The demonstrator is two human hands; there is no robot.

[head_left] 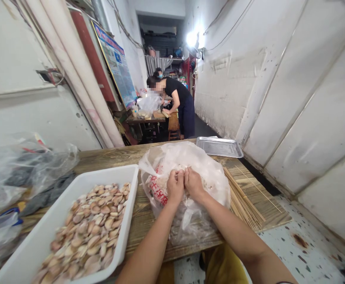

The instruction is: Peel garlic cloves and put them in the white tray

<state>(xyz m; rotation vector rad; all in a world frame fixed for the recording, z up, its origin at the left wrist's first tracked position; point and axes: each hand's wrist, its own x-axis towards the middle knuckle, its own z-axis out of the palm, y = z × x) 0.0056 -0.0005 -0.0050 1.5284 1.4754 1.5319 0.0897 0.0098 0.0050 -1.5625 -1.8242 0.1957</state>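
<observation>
Both my hands are together over a large translucent plastic bag [216, 169] with red print, which sits on the wooden table. Pale, papery scraps show inside the bag's mouth. The fingers of my left hand [175, 184] are curled closed. My right hand [194, 182] is closed too, its fingertips against those of the left. Whatever lies between the fingers is hidden. On the left stands a white plastic tub [134, 185] holding many unpeeled garlic cloves [95, 225].
Thin bamboo skewers [243, 197] lie right of the bag on the table [137, 221]. A metal tray [220, 147] rests at the far right corner. Crumpled plastic bags [51, 165] fill the left side. Beyond, a person [182, 94] bends over a smaller table near a wooden stool [174, 122].
</observation>
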